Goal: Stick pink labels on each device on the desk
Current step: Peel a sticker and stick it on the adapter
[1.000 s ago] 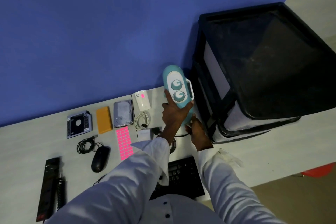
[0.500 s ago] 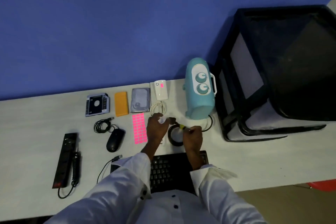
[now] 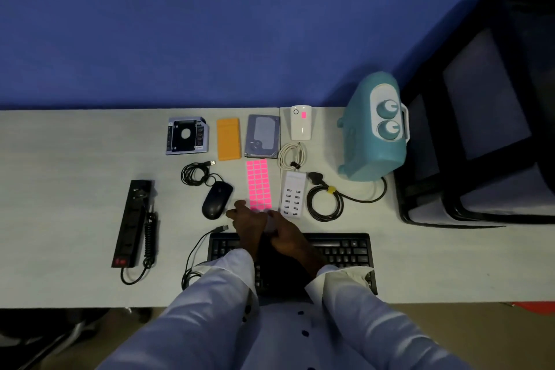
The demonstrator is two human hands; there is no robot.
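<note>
A pink label sheet (image 3: pixel 259 185) lies flat on the desk (image 3: pixel 75 219), in front of the hard drive (image 3: pixel 262 137). My left hand (image 3: pixel 247 221) rests with spread fingers on the sheet's lower left corner. My right hand (image 3: pixel 285 236) is beside it, fingers curled and pinching at the sheet's lower edge, where a pale bit shows between the hands. The white device (image 3: pixel 301 126) carries one pink label. No label shows on the teal speaker (image 3: pixel 372 141), orange device (image 3: pixel 228 139), drive caddy (image 3: pixel 186 135), mouse (image 3: pixel 216 200), white USB hub (image 3: pixel 292 194) or power strip (image 3: pixel 133 222).
A black keyboard (image 3: pixel 342 249) lies under my forearms. The speaker's coiled black cable (image 3: pixel 326 203) and a white cable (image 3: pixel 292 156) lie right of the sheet. Stacked black trays (image 3: pixel 480 144) fill the desk's right end. A blue wall runs along the back.
The teal speaker was set down at the right and its cable released. Both hands moved left to the lower edge of the pink label sheet.
</note>
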